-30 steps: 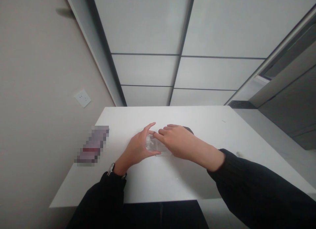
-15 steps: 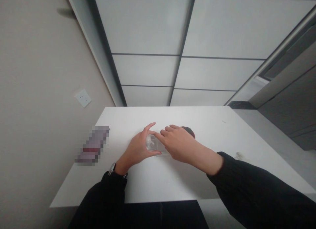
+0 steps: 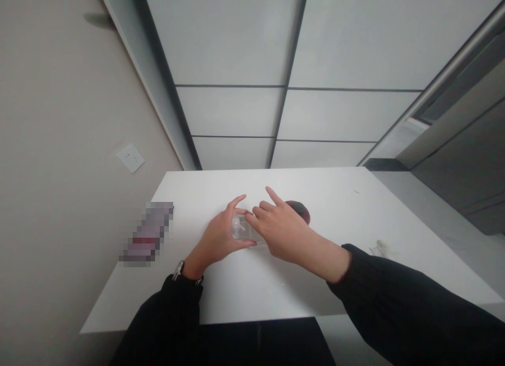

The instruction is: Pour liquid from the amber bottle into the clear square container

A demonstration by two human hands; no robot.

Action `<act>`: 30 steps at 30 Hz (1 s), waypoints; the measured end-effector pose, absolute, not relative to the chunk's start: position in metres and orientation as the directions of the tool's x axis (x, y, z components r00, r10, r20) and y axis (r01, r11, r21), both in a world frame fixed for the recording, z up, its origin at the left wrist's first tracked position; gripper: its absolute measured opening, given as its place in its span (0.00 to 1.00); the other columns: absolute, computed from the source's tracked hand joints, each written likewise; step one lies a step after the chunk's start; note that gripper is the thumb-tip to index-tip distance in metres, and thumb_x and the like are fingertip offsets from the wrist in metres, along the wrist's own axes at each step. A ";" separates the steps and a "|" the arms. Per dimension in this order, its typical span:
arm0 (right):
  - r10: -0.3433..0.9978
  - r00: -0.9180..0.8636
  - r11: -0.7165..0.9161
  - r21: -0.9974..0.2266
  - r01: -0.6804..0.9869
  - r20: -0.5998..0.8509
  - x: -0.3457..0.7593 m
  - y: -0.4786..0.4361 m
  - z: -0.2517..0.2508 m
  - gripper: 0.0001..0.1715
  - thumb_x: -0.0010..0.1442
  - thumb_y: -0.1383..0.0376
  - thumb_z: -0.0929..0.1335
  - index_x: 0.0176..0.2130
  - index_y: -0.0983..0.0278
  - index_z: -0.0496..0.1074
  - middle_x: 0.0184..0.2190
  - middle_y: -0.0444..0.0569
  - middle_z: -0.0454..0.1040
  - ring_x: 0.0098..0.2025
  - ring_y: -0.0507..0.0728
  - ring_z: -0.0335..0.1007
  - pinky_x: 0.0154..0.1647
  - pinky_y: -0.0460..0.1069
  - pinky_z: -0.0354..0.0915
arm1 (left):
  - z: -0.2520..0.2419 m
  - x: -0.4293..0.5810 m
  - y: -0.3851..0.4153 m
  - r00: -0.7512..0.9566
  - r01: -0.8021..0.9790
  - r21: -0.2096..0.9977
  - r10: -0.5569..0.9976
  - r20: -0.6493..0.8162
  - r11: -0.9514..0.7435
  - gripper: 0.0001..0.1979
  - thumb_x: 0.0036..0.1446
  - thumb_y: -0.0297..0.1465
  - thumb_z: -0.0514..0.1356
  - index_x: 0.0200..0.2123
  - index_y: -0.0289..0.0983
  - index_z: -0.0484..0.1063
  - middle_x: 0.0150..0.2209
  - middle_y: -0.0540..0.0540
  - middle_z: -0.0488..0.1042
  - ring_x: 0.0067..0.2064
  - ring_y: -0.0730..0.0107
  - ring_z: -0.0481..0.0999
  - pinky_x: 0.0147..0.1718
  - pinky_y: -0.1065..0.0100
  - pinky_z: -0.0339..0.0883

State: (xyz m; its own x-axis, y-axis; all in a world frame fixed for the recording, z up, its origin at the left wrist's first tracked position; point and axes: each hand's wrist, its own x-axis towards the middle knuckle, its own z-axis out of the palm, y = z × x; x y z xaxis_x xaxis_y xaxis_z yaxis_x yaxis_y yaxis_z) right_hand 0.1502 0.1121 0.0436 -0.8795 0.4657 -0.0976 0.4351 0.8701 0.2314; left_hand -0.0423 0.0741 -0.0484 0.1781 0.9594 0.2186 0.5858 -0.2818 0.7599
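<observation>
A small clear plastic container (image 3: 241, 230) rests on the white table (image 3: 252, 287) near its middle. My left hand (image 3: 219, 237) cups it from the left, thumb below and fingers above. My right hand (image 3: 278, 226) lies over its right part, fingertips touching it and the index finger raised. Most of the container is hidden by both hands. A dark round object (image 3: 300, 210) peeks out behind my right hand.
A blurred reddish-grey item (image 3: 148, 232) lies at the table's left edge by the beige wall, which carries a white socket (image 3: 130, 156). Frosted glass panels stand behind the table. A small crumpled scrap (image 3: 377, 246) lies on the right side.
My right index finger has lifted off and points up. Both hands stay on the clear container in the same spot.
</observation>
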 end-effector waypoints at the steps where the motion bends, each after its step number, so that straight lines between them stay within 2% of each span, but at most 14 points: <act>1: 0.461 -0.883 0.869 0.245 0.429 -0.089 0.150 0.112 0.042 0.19 0.66 0.67 0.71 0.56 0.68 0.74 0.46 0.56 0.83 0.52 0.65 0.79 0.76 0.68 0.48 | -0.049 -0.043 0.074 0.181 0.583 0.762 0.959 0.218 -0.283 0.58 0.45 0.34 0.80 0.72 0.47 0.49 0.56 0.42 0.79 0.59 0.48 0.79 0.61 0.47 0.67; 5: 0.489 -0.870 0.841 0.295 0.454 -0.055 0.152 0.112 0.033 0.14 0.72 0.67 0.66 0.53 0.69 0.76 0.40 0.55 0.84 0.48 0.64 0.81 0.76 0.68 0.49 | -0.051 -0.044 0.074 0.188 0.591 0.745 0.951 0.244 -0.308 0.56 0.44 0.35 0.80 0.71 0.47 0.52 0.60 0.40 0.77 0.63 0.47 0.76 0.63 0.47 0.65; 9: 0.475 -0.879 0.855 0.253 0.452 -0.037 0.155 0.111 0.033 0.16 0.68 0.67 0.69 0.55 0.69 0.74 0.44 0.56 0.83 0.51 0.66 0.79 0.75 0.70 0.50 | -0.048 -0.043 0.073 0.181 0.582 0.760 0.957 0.225 -0.289 0.57 0.45 0.35 0.79 0.72 0.46 0.51 0.57 0.41 0.79 0.60 0.49 0.78 0.61 0.49 0.68; 14: 0.508 -0.861 0.836 0.241 0.492 -0.006 0.155 0.111 0.035 0.15 0.71 0.65 0.67 0.54 0.69 0.75 0.42 0.55 0.83 0.51 0.65 0.78 0.76 0.70 0.47 | -0.046 -0.043 0.072 0.173 0.582 0.770 0.965 0.196 -0.261 0.57 0.46 0.35 0.79 0.72 0.46 0.49 0.58 0.40 0.78 0.61 0.47 0.77 0.62 0.46 0.67; 19: 0.488 -0.872 0.855 0.225 0.467 -0.045 0.155 0.110 0.035 0.19 0.64 0.67 0.72 0.54 0.69 0.75 0.46 0.57 0.82 0.54 0.65 0.77 0.76 0.70 0.47 | -0.045 -0.041 0.073 0.171 0.569 0.786 0.970 0.175 -0.242 0.58 0.45 0.32 0.79 0.71 0.46 0.49 0.58 0.40 0.78 0.60 0.48 0.77 0.62 0.46 0.66; 24: 0.504 -0.863 0.843 0.238 0.482 -0.036 0.145 0.109 0.030 0.15 0.70 0.70 0.66 0.54 0.71 0.75 0.42 0.57 0.83 0.52 0.63 0.78 0.76 0.67 0.49 | -0.046 -0.042 0.073 0.170 0.549 0.798 0.968 0.182 -0.247 0.56 0.47 0.32 0.79 0.71 0.45 0.49 0.58 0.40 0.78 0.61 0.49 0.77 0.62 0.47 0.66; 27: 0.530 -0.842 0.827 0.158 0.540 0.103 0.156 0.105 0.039 0.13 0.73 0.66 0.65 0.54 0.66 0.74 0.43 0.54 0.83 0.50 0.63 0.79 0.74 0.68 0.55 | -0.047 -0.043 0.072 0.160 0.554 0.797 0.970 0.180 -0.240 0.56 0.47 0.33 0.79 0.71 0.45 0.49 0.58 0.40 0.78 0.61 0.48 0.77 0.62 0.47 0.65; 30: 0.553 -0.730 0.801 -0.017 0.598 0.402 0.200 0.099 0.050 0.16 0.75 0.59 0.64 0.56 0.62 0.73 0.51 0.56 0.81 0.53 0.64 0.78 0.68 0.67 0.63 | -0.047 -0.043 0.071 0.168 0.557 0.793 0.968 0.184 -0.247 0.56 0.48 0.33 0.79 0.71 0.47 0.48 0.58 0.41 0.78 0.61 0.50 0.77 0.63 0.46 0.65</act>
